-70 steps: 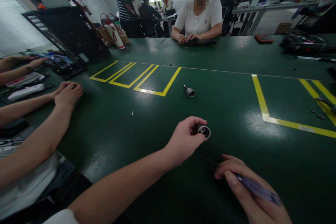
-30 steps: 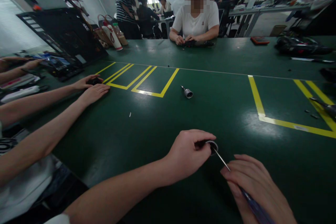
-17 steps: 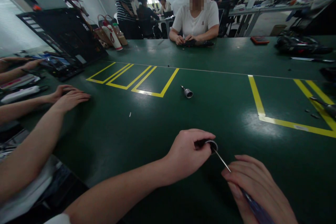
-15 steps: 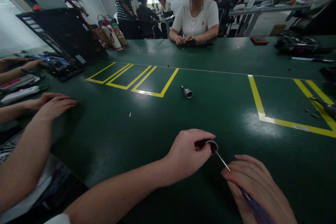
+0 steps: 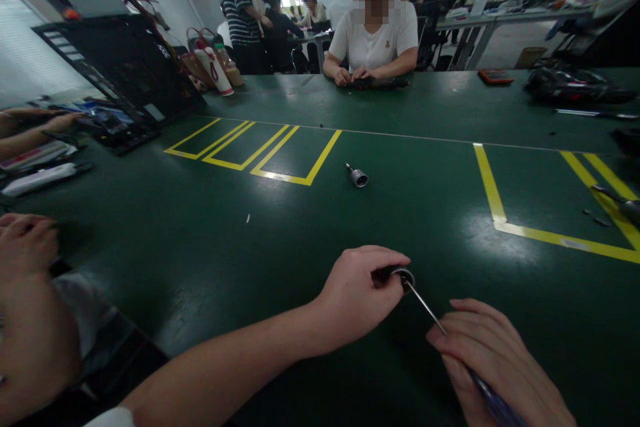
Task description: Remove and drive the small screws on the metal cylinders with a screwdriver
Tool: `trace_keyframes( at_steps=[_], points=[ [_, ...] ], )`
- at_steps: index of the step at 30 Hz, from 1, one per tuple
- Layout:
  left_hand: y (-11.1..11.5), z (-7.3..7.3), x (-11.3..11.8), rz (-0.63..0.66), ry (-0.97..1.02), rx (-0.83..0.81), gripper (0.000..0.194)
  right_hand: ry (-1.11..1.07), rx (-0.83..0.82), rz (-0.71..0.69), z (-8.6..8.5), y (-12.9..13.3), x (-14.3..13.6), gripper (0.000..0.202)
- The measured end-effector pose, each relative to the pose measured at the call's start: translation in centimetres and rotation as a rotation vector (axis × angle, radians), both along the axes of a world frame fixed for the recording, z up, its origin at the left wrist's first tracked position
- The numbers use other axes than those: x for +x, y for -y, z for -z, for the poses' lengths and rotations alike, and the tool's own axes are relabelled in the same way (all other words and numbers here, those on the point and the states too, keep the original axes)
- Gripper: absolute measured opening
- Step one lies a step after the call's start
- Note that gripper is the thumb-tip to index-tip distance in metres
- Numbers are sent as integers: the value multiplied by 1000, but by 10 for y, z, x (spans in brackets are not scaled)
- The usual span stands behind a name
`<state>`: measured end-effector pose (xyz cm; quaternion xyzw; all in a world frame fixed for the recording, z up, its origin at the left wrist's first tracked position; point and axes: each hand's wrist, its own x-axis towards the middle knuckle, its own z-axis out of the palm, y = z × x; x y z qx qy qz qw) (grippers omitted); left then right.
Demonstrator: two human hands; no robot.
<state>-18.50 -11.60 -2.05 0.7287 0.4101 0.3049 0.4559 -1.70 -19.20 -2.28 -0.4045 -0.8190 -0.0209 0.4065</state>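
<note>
Between the thumb and fingers of my left hand [image 5: 357, 293] is a dark, hollow round part with a pale metal rim [image 5: 411, 275]; most of it is hidden by the hand, so its kind is unclear. My right hand [image 5: 495, 353] is closed around the purplish handle of a screwdriver [image 5: 425, 305]. The thin shaft slants up to the left, and its tip is inside the rim of the round part. On the green table [image 5: 210, 280], beyond my left hand, lies a metal socket bit [image 5: 358, 177] with its wide opening facing me.
Yellow tape [image 5: 281, 177] marks boxes on the table. At left stand a dark panel [image 5: 125, 73] and a white device [image 5: 40, 179]. A co-worker's arm [image 5: 30, 307] rests nearby at left. Across the table sits a person in white [image 5: 373, 40]. A black bundle [image 5: 570, 83] lies far right.
My right hand has drawn slightly down and right with the screwdriver, and more shaft shows. My left hand is still. The co-worker's hands at left have pulled back toward their body.
</note>
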Motion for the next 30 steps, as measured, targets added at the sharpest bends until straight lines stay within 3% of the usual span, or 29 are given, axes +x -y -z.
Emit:
trace_keyframes(
  at_steps=[14, 30],
  points=[
    [-4, 2, 0, -58, 43, -133, 30, -5, -26, -12, 2, -1, -1, 14],
    [-8, 3, -2, -70, 31, -95, 30, -25, -30, -62, 3, -3, -1, 12]
  ],
)
